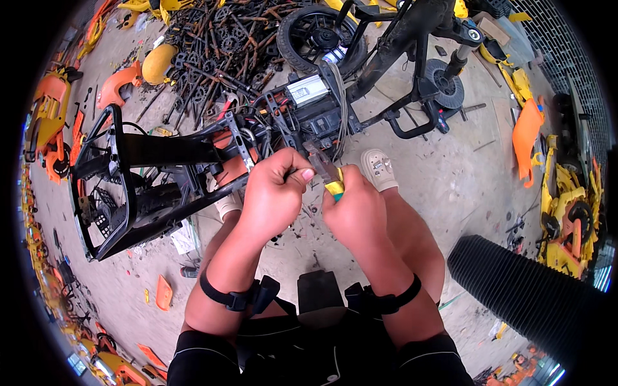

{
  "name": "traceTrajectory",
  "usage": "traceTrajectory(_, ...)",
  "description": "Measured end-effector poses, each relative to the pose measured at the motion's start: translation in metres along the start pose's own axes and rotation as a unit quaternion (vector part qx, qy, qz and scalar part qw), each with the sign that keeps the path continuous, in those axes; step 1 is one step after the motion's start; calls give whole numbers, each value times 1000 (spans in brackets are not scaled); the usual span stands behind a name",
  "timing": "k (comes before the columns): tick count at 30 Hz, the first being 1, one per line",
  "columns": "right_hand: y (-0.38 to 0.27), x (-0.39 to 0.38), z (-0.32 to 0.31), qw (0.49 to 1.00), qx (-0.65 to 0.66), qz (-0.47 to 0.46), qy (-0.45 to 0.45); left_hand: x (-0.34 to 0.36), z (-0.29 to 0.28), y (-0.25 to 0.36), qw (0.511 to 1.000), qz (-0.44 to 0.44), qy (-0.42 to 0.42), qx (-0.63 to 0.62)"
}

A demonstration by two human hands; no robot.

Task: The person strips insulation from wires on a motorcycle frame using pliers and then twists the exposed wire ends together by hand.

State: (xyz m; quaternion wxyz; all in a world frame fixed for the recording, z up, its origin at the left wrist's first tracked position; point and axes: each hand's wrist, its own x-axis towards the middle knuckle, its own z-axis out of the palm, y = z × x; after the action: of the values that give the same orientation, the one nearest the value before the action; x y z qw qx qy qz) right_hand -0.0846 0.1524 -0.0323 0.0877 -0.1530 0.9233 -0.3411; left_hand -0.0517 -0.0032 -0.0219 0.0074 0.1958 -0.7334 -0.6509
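Note:
In front of me my right hand (pixel 356 204) is wrapped round the yellow and green handle of a pair of pliers (pixel 326 168). The worn metal jaws point up and left, toward the stripped vehicle frame. Just left of the pliers, my left hand (pixel 275 192) is closed, thumb pressed against the fingers; whatever it pinches, if anything, is hidden. Beyond both hands lies the black frame (pixel 161 151) of a small electric bike or scooter. A silver-topped box (pixel 308 91), black modules and loose cables (pixel 339 96) sit at its middle.
A spoked wheel (pixel 320 40) and a heap of rusty metal parts (pixel 222 55) lie at the far side. Orange and yellow panels (pixel 528 138) line the right. A ribbed black hose (pixel 515 286) reaches in at lower right. My shoe (pixel 378 168) stands near the frame.

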Motion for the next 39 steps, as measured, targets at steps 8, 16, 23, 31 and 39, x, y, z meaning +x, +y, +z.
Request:
traceTrajectory(8,-9,1,-19,985,114,126,-28,16,-11,-9,997,-2,54,-50)
traceTrajectory(16,31,15,-8,963,185,188,-51,18,-12,-12,999,-2,-21,-39)
traceTrajectory(23,31,14,-10,956,162,206,-131,18,-11,-10,997,-31,-60,31)
traceTrajectory(31,27,12,-14,960,80,181,-200,16,-20,-14,971,-42,-165,168)
traceTrajectory(39,27,8,-17,970,47,155,-181,7,-16,-10,944,-75,-140,290)
